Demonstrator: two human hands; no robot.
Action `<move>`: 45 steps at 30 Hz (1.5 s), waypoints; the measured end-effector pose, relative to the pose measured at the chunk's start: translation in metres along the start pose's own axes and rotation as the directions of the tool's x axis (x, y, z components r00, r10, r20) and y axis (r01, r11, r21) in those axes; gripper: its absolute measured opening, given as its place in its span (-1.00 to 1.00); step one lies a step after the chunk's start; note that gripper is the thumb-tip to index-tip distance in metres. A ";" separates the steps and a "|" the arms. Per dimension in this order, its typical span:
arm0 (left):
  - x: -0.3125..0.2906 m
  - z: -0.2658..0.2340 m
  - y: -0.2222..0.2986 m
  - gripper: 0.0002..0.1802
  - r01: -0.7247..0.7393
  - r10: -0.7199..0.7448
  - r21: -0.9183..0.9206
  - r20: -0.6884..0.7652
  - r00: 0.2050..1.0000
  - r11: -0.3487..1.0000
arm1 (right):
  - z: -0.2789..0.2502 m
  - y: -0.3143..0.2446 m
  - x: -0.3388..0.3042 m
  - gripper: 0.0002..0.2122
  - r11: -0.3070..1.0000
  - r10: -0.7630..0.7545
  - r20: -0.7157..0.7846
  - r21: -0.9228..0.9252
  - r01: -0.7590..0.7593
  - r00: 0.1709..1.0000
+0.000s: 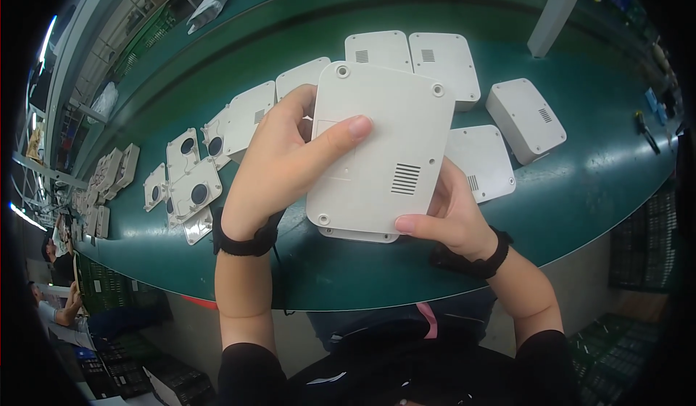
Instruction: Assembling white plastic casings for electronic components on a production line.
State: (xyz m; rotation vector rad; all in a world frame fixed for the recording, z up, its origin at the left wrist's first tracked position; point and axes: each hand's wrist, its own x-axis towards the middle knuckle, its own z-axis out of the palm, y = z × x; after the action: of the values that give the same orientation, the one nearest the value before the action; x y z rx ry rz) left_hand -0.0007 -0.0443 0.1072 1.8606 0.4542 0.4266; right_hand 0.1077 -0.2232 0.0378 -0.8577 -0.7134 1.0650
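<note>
A white plastic housing (384, 152) with a slotted vent and corner screw holes is tilted up over the green workbench, between my two hands. My left hand (283, 152) is closed round its left side, thumb across the flat face. At the lower right corner my right hand (464, 217) grips the edge, thumb on the face and fingers behind. Below the housing's lower edge shows a strip of another white piece (359, 236). Similar white housings (446, 61) lie beyond it, with one box-shaped housing (528, 116) at the right and a flatter one (484, 161) beside my right hand.
Left on the bench are white covers (194, 188) with round dark discs; farther left, rows of white parts (116, 170). A grey post (557, 14) rises at the back right. A dark-handled tool (645, 132) lies near the right edge. Crates (641, 243) stand below; people sit far left.
</note>
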 end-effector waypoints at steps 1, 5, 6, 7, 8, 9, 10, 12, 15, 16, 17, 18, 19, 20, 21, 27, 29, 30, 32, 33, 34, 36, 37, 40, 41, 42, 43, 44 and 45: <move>0.000 0.001 0.000 -0.30 -0.017 0.017 0.005 -0.002 1.000 1.000 | 0.000 0.000 0.000 -0.24 1.000 0.001 -0.016 -0.006 -0.001 1.000; -0.004 0.002 0.005 -0.32 -0.105 0.105 0.004 -0.023 0.994 0.994 | -0.002 -0.005 0.000 -0.24 0.999 -0.014 -0.003 -0.040 0.014 1.000; -0.006 0.002 0.006 -0.32 -0.105 0.105 0.004 -0.029 0.994 0.995 | -0.003 -0.005 0.000 -0.24 0.999 -0.012 0.002 -0.040 0.012 1.000; -0.008 0.001 0.007 -0.33 -0.139 0.139 0.012 -0.022 0.990 0.990 | -0.004 -0.004 -0.001 -0.23 0.997 -0.021 -0.003 -0.073 0.021 1.000; -0.010 -0.001 0.008 -0.33 -0.173 0.173 0.020 -0.015 0.985 0.985 | -0.005 -0.003 -0.002 -0.22 0.994 -0.032 -0.006 -0.105 0.031 0.999; -0.011 -0.001 0.008 -0.34 -0.209 0.210 0.027 -0.006 0.978 0.977 | -0.007 -0.002 -0.003 -0.21 0.989 -0.044 -0.012 -0.140 0.042 0.999; -0.012 -0.002 0.009 -0.34 -0.212 0.212 0.027 -0.012 0.977 0.977 | -0.009 -0.001 -0.004 -0.21 0.989 -0.044 -0.006 -0.143 0.043 0.999; -0.013 -0.004 0.009 -0.37 -0.220 0.224 -0.132 0.021 0.974 0.967 | -0.013 0.000 -0.005 -0.19 0.999 0.008 -0.025 -0.049 -0.009 1.000; -0.014 -0.011 0.010 -0.38 -0.181 0.193 -0.161 0.062 0.979 0.970 | -0.013 0.005 -0.002 -0.17 0.999 0.040 -0.048 0.017 -0.039 0.998; -0.015 -0.015 0.010 -0.39 -0.142 0.152 -0.113 0.089 0.984 0.983 | -0.013 0.007 -0.001 -0.16 0.999 0.044 -0.066 0.034 -0.042 0.997; -0.014 -0.017 0.010 -0.39 -0.104 0.110 -0.063 0.114 0.987 0.993 | -0.012 0.008 -0.001 -0.15 0.998 0.048 -0.086 0.052 -0.044 0.995; -0.014 -0.017 0.010 -0.39 -0.101 0.108 -0.063 0.112 0.988 0.993 | -0.011 0.008 -0.001 -0.15 0.998 0.051 -0.085 0.053 -0.046 0.995; -0.013 -0.018 0.010 -0.39 -0.091 0.099 -0.075 0.114 0.989 0.993 | -0.010 0.007 -0.001 -0.15 0.997 0.050 -0.090 0.067 -0.044 0.995; -0.013 -0.018 0.009 -0.39 -0.080 0.089 -0.086 0.116 0.989 0.993 | -0.010 0.006 -0.001 -0.15 0.996 0.050 -0.096 0.081 -0.042 0.994; -0.012 -0.018 0.009 -0.40 -0.069 0.080 -0.098 0.118 0.990 0.993 | -0.009 0.006 -0.001 -0.15 0.995 0.050 -0.102 0.095 -0.041 0.994; -0.010 -0.015 0.005 -0.40 -0.099 0.115 -0.137 0.117 0.987 0.986 | -0.013 0.007 -0.007 -0.13 0.995 0.040 -0.114 0.094 -0.029 0.993; -0.010 -0.015 0.003 -0.41 -0.115 0.131 -0.143 0.107 0.986 0.983 | -0.013 0.007 -0.008 -0.13 0.995 0.033 -0.126 0.099 -0.021 0.992; -0.010 -0.015 0.003 -0.41 -0.112 0.128 -0.142 0.105 0.986 0.984 | -0.013 0.007 -0.008 -0.13 0.995 0.036 -0.124 0.101 -0.023 0.992; -0.010 -0.015 0.003 -0.42 -0.137 0.151 -0.135 0.104 0.983 0.981 | -0.013 0.008 -0.010 -0.14 0.995 0.028 -0.130 0.096 -0.016 0.991; -0.011 -0.015 0.003 -0.42 -0.149 0.163 -0.132 0.103 0.981 0.980 | -0.012 0.009 -0.010 -0.14 0.996 0.024 -0.132 0.093 -0.011 0.991; -0.010 -0.014 0.003 -0.42 -0.147 0.162 -0.133 0.103 0.981 0.980 | -0.012 0.008 -0.011 -0.14 0.996 0.025 -0.133 0.093 -0.013 0.991; -0.010 -0.014 0.005 -0.43 -0.149 0.164 -0.133 0.114 0.980 0.980 | -0.010 0.007 -0.011 -0.14 0.996 0.024 -0.144 0.088 -0.012 0.989; -0.010 -0.014 0.005 -0.44 -0.150 0.166 -0.132 0.119 0.979 0.980 | -0.009 0.007 -0.011 -0.15 0.996 0.024 -0.149 0.085 -0.011 0.989; -0.010 -0.009 0.003 -0.42 -0.182 0.199 -0.182 0.084 0.976 0.966 | -0.010 0.007 -0.011 -0.17 0.987 0.070 -0.136 0.151 -0.050 0.988; -0.010 -0.008 0.003 -0.41 -0.198 0.215 -0.205 0.067 0.974 0.959 | -0.010 0.006 -0.011 -0.17 0.981 0.093 -0.128 0.184 -0.068 0.987; -0.012 -0.010 0.004 -0.41 -0.199 0.216 -0.205 0.065 0.974 0.958 | -0.009 0.005 -0.011 -0.17 0.981 0.093 -0.126 0.183 -0.069 0.988; -0.014 -0.013 0.007 -0.34 -0.202 0.220 -0.148 0.115 0.969 0.968 | -0.007 0.001 -0.011 -0.18 0.976 0.109 -0.132 0.201 -0.081 0.985; -0.016 -0.017 0.010 -0.26 -0.206 0.219 -0.093 0.170 0.961 0.974 | -0.005 -0.002 -0.012 -0.18 0.971 0.124 -0.141 0.219 -0.091 0.982; -0.017 -0.019 0.012 -0.18 -0.212 0.215 -0.038 0.225 0.950 0.977 | -0.004 -0.003 -0.012 -0.19 0.966 0.140 -0.150 0.238 -0.102 0.979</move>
State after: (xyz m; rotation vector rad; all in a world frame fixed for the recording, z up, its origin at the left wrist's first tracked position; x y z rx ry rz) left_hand -0.0238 -0.0415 0.1231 1.9261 0.0944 0.3529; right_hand 0.1080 -0.2363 0.0377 -0.7859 -0.3931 1.1457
